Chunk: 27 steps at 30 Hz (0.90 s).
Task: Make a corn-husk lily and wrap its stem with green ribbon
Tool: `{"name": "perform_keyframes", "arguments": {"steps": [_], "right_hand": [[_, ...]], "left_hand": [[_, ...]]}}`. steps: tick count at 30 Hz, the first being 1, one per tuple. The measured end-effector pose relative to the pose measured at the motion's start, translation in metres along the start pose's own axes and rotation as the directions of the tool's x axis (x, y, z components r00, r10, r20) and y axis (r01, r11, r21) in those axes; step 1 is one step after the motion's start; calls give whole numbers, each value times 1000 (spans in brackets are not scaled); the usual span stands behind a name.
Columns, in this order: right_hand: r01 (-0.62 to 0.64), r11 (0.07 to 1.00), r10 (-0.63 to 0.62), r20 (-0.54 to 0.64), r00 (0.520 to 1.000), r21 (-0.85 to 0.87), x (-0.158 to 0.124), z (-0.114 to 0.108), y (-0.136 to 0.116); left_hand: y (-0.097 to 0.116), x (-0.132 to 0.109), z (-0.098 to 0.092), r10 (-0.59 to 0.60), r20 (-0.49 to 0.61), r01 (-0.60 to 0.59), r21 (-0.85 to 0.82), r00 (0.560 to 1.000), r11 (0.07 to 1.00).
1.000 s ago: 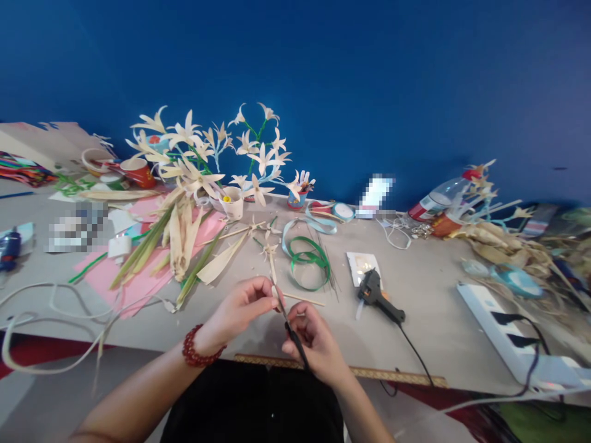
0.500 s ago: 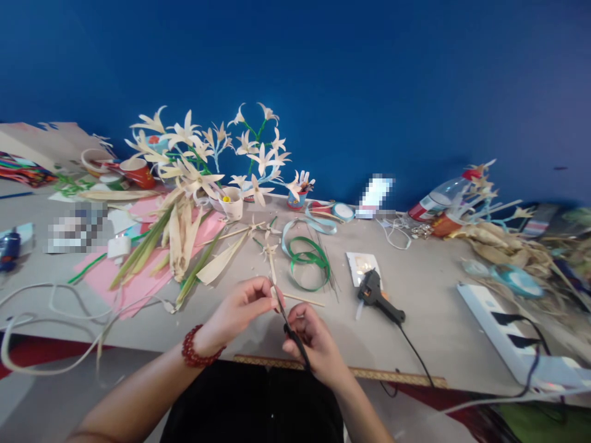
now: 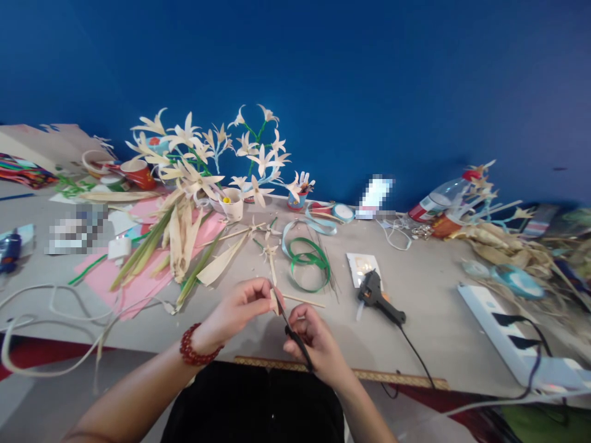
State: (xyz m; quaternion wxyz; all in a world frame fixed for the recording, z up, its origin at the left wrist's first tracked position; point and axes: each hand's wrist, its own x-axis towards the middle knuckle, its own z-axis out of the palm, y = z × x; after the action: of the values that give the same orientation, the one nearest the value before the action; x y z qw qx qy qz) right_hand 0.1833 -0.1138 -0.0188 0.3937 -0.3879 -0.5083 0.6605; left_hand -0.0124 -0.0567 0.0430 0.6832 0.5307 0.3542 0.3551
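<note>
My left hand (image 3: 252,303), with a red bead bracelet at the wrist, pinches a small pale strip of corn husk (image 3: 274,303). My right hand (image 3: 314,338) is closed round the dark handles of a pair of scissors (image 3: 295,338). The blades point up and away and lie against the husk strip beside my left fingertips. Just beyond my hands lies a small husk flower (image 3: 269,253). A thin stick (image 3: 305,301) rests behind my right hand. To the right of it is a looped green ribbon (image 3: 310,264).
Husk flowers (image 3: 198,178) stand in cups along the blue wall. Husks (image 3: 182,240) lie on pink paper (image 3: 104,280) at left. A black glue gun (image 3: 381,296) with a cord and a white power strip (image 3: 496,332) are at right. A wooden ruler (image 3: 397,377) lies along the front edge.
Both hands stay in nearly the same place. The husk strip in my left fingers has turned slightly against the scissor blades, with its lower end now showing below my fingertips.
</note>
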Motion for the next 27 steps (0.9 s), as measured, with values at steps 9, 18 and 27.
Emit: {"name": "perform_keyframes", "arguments": {"steps": [9,18,27], "right_hand": [[11,1000,-11,-5,1000,-8,1,3,1],[-1,1000,1,-18,1000,-28,0,-1,2],[112,994,-112,-200,973,-12,14,-2,-23]], "left_hand": [[-1,3,-1,9,3,-9,3,1000,1000],[-5,2,-2,-3,16,3,11,1000,1000],[-5,4,-4,-70,128,59,86,989,995]]}}
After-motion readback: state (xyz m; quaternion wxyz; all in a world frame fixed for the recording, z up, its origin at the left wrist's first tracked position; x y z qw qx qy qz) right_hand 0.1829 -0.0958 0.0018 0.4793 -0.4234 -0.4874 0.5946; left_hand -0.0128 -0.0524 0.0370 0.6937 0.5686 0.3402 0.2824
